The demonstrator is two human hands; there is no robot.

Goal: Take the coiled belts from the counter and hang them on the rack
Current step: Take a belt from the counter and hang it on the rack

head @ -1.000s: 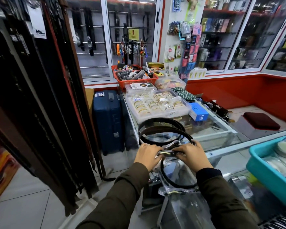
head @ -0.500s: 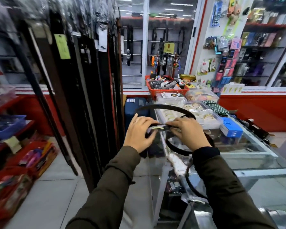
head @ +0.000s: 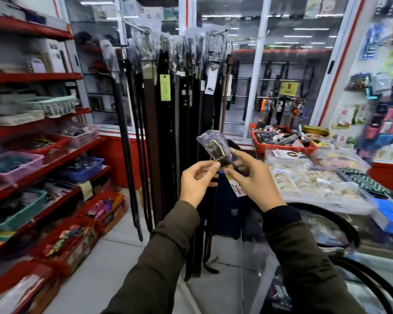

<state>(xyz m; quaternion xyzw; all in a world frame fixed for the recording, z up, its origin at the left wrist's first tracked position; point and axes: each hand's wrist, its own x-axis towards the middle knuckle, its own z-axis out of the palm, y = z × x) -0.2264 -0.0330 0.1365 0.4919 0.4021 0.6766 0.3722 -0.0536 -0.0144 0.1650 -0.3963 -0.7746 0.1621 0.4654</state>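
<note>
I hold a dark belt by its buckle end (head: 216, 148), which is wrapped in clear plastic and raised at chest height. My left hand (head: 196, 181) pinches the strap just below the buckle. My right hand (head: 254, 177) grips the strap beside it, with a yellow-white tag hanging under the fingers. The rest of the belt (head: 340, 225) loops down black over the glass counter at the right. The belt rack (head: 182, 91) stands straight ahead, a short way beyond my hands, with several dark belts hanging from hooks at its top.
Red shelves (head: 45, 159) with baskets and boxes fill the left side. A glass counter (head: 361, 245) at the right carries a clear tray of rings (head: 315, 184), a red basket (head: 281, 143) and a blue box (head: 388, 218). White floor tiles lie between shelves and rack.
My view has swung left from the counter toward the rack. Both hands have lifted the buckle end higher and moved it toward the rack; the belt's coil has opened and trails to the right.
</note>
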